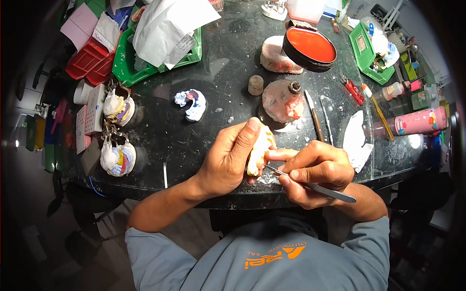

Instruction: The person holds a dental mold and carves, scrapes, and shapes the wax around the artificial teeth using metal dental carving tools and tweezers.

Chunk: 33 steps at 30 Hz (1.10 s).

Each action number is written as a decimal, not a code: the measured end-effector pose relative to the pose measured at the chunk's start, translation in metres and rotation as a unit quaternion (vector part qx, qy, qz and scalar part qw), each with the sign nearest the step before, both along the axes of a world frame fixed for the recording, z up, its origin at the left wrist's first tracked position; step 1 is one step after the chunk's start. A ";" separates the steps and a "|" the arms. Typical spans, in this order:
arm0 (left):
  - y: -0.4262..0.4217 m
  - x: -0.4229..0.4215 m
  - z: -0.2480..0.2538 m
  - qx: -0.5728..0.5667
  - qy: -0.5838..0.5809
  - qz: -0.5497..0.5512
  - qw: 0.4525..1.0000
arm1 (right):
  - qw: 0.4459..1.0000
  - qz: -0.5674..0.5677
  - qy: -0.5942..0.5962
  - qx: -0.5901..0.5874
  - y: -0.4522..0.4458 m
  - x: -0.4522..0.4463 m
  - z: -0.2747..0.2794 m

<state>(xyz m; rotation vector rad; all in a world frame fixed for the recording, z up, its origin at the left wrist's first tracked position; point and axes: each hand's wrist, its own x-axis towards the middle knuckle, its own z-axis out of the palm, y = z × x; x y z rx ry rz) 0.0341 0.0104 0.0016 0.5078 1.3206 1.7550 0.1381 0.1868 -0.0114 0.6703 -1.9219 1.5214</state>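
Observation:
My left hand [228,155] is wrapped around a small cream and yellow dental cast [258,153], its thumb along the top edge. Part of the cast is hidden by the fingers. In a pen-like grip, my right hand [320,169] has a slim metal carving tool [332,193], whose thin tip meets the near side of the cast. The right index finger reaches toward the cast as well. Pale shavings [268,179] lie on the black tabletop [213,140] beneath both hands.
Beyond my hands stand a round burner [279,104] and a tin of red wax [310,46]. A knife [314,116] lies right of them, near crumpled tissue [357,140]. Leftward are a blue-white dental piece [193,104], mounted casts [118,157] and a green bin [126,68].

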 end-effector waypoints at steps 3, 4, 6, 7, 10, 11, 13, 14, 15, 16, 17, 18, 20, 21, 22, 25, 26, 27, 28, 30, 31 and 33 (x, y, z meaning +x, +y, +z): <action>0.000 0.000 -0.002 0.003 0.005 0.001 1.000 | 1.000 0.000 -0.003 0.001 0.000 0.000 0.002; 0.000 0.000 -0.002 0.004 0.007 0.000 1.000 | 1.000 0.000 -0.004 0.002 0.000 0.000 0.002; 0.000 -0.001 -0.002 0.003 0.011 -0.001 1.000 | 1.000 0.000 -0.005 0.003 0.000 0.000 0.002; 0.000 0.000 -0.002 0.001 0.012 0.000 1.000 | 1.000 0.000 -0.005 0.003 0.000 0.000 0.002; 0.000 0.000 -0.001 0.002 0.013 0.000 1.000 | 1.000 0.005 -0.004 -0.005 -0.001 -0.001 0.002; 0.000 0.000 -0.001 0.003 0.014 0.000 1.000 | 1.000 0.005 -0.005 -0.005 -0.001 -0.001 0.002; -0.001 -0.002 -0.002 -0.013 0.031 -0.009 0.999 | 1.000 0.005 -0.007 -0.006 -0.001 -0.001 0.003; -0.002 -0.002 -0.003 -0.021 0.039 -0.014 0.999 | 1.000 0.006 -0.008 -0.005 -0.001 -0.001 0.003; -0.002 -0.003 -0.003 -0.019 0.045 -0.014 0.999 | 1.000 0.006 -0.008 -0.004 -0.001 -0.001 0.003; -0.002 -0.003 -0.004 -0.018 0.051 -0.014 0.998 | 1.000 0.006 -0.009 -0.004 -0.001 -0.001 0.003; -0.002 -0.003 -0.004 -0.017 0.057 -0.013 0.998 | 1.000 0.007 -0.012 -0.003 0.000 -0.001 0.003; -0.002 -0.003 -0.003 -0.016 0.066 -0.012 0.998 | 1.000 0.009 -0.014 -0.003 0.000 0.000 0.003; -0.002 -0.004 -0.002 -0.014 0.086 -0.009 0.996 | 1.000 0.006 -0.015 -0.013 -0.001 0.000 0.004; -0.002 -0.003 -0.002 -0.005 0.082 0.000 0.997 | 1.000 0.002 -0.013 -0.024 -0.003 -0.001 0.004; -0.002 -0.002 -0.001 0.004 0.079 0.009 0.997 | 0.999 -0.001 -0.011 -0.035 -0.004 -0.001 0.004; -0.002 -0.002 0.000 0.015 0.072 0.020 0.997 | 1.000 -0.001 -0.004 -0.029 -0.004 -0.001 0.005; -0.002 -0.002 0.000 0.016 0.071 0.020 0.997 | 1.000 -0.005 -0.002 -0.029 -0.004 -0.001 0.004; -0.002 -0.002 -0.001 0.015 0.081 0.026 0.996 | 1.000 -0.010 -0.001 -0.029 -0.005 -0.002 0.004; -0.002 -0.002 -0.002 0.014 0.092 0.031 0.995 | 0.999 -0.014 0.001 -0.029 -0.005 -0.002 0.003; -0.002 -0.002 -0.002 0.013 0.104 0.039 0.994 | 0.999 -0.024 0.003 -0.023 -0.004 -0.002 0.003; -0.002 -0.002 -0.002 0.013 0.106 0.042 0.993 | 0.999 -0.029 0.003 -0.020 -0.004 -0.002 0.003; -0.002 -0.001 -0.002 0.011 0.105 0.041 0.994 | 0.999 -0.032 0.001 -0.017 -0.003 -0.002 0.003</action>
